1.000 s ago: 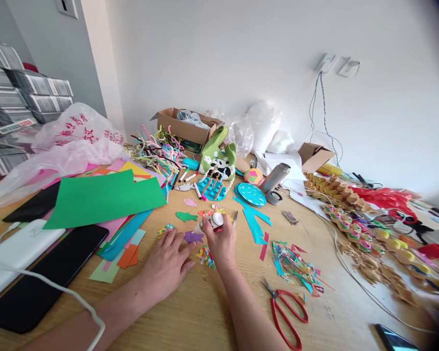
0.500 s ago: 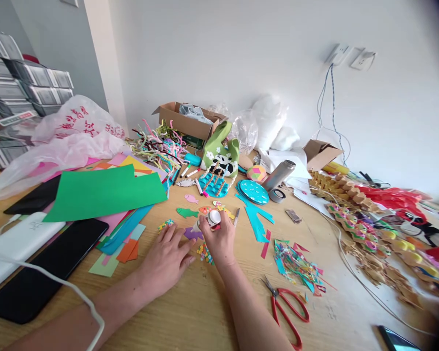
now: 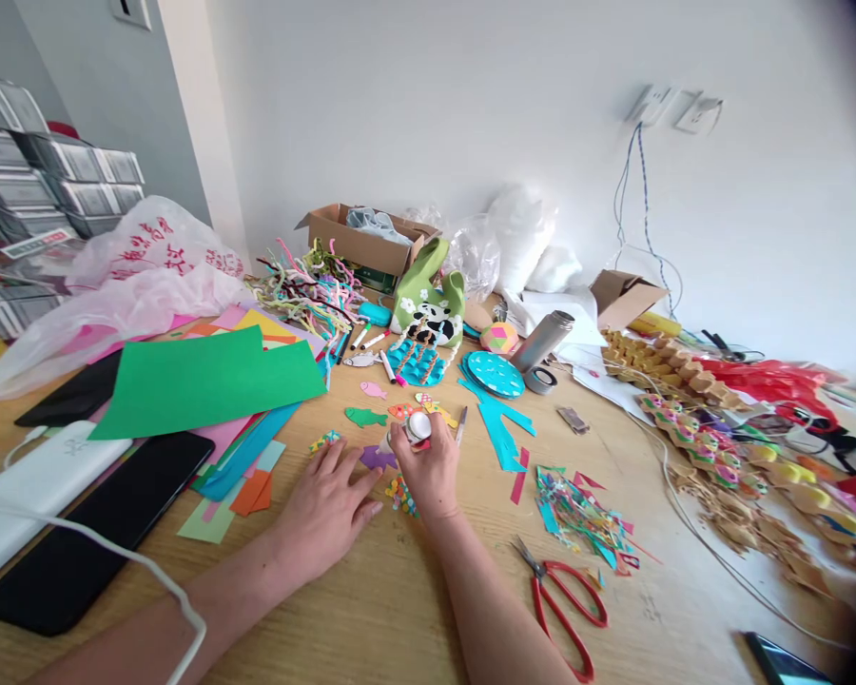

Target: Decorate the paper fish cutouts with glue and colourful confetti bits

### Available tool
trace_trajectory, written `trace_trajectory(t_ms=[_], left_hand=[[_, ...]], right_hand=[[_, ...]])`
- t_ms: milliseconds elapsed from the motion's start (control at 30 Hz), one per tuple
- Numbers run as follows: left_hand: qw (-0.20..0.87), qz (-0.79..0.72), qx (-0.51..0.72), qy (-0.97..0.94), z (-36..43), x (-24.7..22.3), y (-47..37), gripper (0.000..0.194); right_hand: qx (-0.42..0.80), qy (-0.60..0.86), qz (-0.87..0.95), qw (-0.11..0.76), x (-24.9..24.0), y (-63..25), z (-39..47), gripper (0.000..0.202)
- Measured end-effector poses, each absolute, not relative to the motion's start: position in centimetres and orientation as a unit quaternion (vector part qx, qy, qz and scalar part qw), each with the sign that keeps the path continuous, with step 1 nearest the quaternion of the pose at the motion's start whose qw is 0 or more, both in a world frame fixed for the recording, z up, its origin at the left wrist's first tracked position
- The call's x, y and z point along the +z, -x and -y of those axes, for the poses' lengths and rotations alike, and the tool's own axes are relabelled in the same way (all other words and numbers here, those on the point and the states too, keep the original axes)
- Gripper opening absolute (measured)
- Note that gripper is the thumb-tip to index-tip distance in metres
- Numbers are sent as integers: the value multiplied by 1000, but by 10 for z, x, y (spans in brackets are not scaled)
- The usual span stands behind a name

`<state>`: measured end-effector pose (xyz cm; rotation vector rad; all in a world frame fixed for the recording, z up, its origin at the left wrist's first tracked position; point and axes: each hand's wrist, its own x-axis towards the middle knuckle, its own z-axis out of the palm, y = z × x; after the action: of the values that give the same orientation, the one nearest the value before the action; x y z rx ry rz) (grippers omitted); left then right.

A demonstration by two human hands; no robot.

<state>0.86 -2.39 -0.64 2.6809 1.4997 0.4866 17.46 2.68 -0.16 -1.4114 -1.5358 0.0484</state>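
Note:
My right hand (image 3: 428, 471) is wrapped round a small white glue bottle (image 3: 418, 426), tilted with its round end facing up. Just under its lower end lies a purple paper fish (image 3: 378, 458), partly covered by the hand. My left hand (image 3: 328, 514) rests flat on the table with fingers spread, fingertips touching a yellow-and-teal dotted paper piece (image 3: 323, 441). Bright small paper dots (image 3: 400, 495) lie between the hands. Beyond them are a green fish (image 3: 366, 417), a pink fish (image 3: 373, 389) and an orange fish (image 3: 400, 411), with a slim pen (image 3: 461, 423) to the right.
Red-handled scissors (image 3: 560, 599) lie open at front right, below a heap of paper scraps (image 3: 577, 514). Coloured sheets (image 3: 206, 381) and a black phone-like slab (image 3: 100, 533) are on the left. A steel flask (image 3: 546, 341) leans near blue plates (image 3: 496, 374). A white cable (image 3: 149, 566) crosses my left forearm.
The view has tilted slightly, so everything sits a little lower on the left. Both hands keep nearly the same place, and the bottle stays in my right hand.

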Motion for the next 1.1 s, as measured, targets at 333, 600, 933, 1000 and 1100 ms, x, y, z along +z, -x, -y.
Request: trace_trajectory(t_ms=[333,600,933,1000,1100], left_hand=[[20,-486,154,-860,24,-6,-9,38],[17,-483,165,-860,24,-9,-10,38],[13,-484,162,-860,24,-10,-9,38],[14,-485,159,-860,24,-9,-9,38],[13,-486,153,-861,25,-8,-9,38]], right_hand=[[24,577,646,500,-4,-173,-30,29],[27,571,646,506,-4,-172,-31,29],[18,582,638,504,0,-173,-30,31],[20,580,640,504,-1,-173,-30,31],[24,577,641,506,-1,-173,-30,31]])
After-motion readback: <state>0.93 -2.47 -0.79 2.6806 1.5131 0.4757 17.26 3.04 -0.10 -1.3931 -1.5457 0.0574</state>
